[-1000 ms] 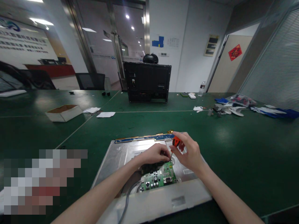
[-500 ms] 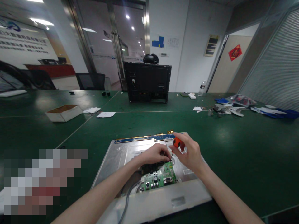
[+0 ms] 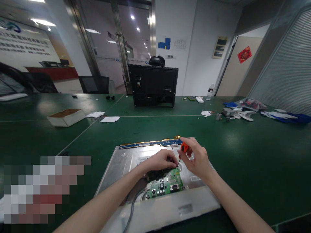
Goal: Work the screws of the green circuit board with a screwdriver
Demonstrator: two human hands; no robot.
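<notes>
My right hand (image 3: 198, 158) grips the orange-and-black handle of a screwdriver (image 3: 184, 147). Its thin shaft slants down to the upper edge of a green circuit board (image 3: 166, 184). Close by the screwdriver's tip, the fingers of my left hand (image 3: 164, 160) are pinched together; whatever they hold, if anything, is too small to make out. The board lies on the metal back of a display panel (image 3: 128, 158), with a grey cable (image 3: 132, 207) running from its left side. A blue circuit strip (image 3: 145, 144) runs along the panel's far edge.
A black monitor housing (image 3: 153, 85) stands at the back of the green table. An open cardboard box (image 3: 66, 117) and papers (image 3: 110, 119) are to the left. Far right lie a clear plastic bag (image 3: 250, 104) and small parts; a bottle (image 3: 210, 92) stands behind. A blurred-out patch covers the lower left.
The screwdriver handle has turned slightly in my right hand, showing its orange and black parts differently. My left hand and the board stay where they were.
</notes>
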